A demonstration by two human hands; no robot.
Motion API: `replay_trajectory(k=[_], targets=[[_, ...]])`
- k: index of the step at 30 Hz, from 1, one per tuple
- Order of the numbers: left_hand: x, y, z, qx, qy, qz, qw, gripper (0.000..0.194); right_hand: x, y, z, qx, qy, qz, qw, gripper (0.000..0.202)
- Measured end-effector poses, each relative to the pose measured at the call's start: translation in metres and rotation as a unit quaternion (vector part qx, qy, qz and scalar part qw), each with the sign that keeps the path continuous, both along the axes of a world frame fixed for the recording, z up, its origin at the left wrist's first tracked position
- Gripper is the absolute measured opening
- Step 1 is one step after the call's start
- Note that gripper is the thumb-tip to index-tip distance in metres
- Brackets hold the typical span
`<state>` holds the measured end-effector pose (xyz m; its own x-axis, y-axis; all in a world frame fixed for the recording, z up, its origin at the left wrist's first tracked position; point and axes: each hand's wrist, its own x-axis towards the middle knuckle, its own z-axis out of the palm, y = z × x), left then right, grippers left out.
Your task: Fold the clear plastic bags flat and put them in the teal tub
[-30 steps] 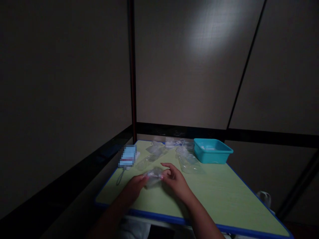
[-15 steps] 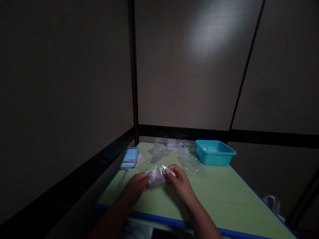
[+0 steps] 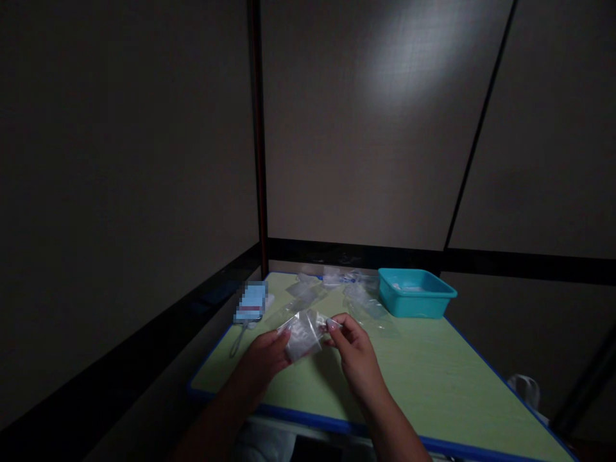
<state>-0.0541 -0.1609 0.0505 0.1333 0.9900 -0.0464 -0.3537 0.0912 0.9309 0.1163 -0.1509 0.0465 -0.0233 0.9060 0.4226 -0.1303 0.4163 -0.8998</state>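
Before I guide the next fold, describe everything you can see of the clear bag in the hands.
The bag is clear, shiny, thin film, probably plastic, creased and looking folded or bunched. It is held aslant above the green tabletop, the left hand gripping its left side, the right hand pinching its right. I cannot tell what it holds.

no readable text, label, brand, number or sign from here, the light-blue lit screen of the phone-like device [image 3: 251,301] blurred into blocks, its writing impossible to make out
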Motion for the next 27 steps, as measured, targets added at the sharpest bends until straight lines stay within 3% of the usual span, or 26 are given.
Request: replay_trajectory(k=[8,13,17,27], targets=[[0.010,-0.013,0.006,0.002,-0.124,-0.028,0.992,0.025,-0.003,-0.019,0.018,0.099,-0.066,-0.103,0.988,0.013],[0.012,-0.018,0.007,0.032,-0.158,-0.052,0.986,0.026,-0.003,-0.024,0.023,0.148,-0.082,-0.147,0.975,0.009],[0.012,-0.017,0.004,0.057,-0.178,-0.062,0.980,0.027,-0.004,-0.028,0.025,0.156,-0.084,-0.150,0.973,0.009],[0.019,-0.017,-0.002,0.072,-0.114,0.012,0.991,0.027,-0.008,-0.032,0.026,0.146,-0.093,-0.114,0.978,0.005]])
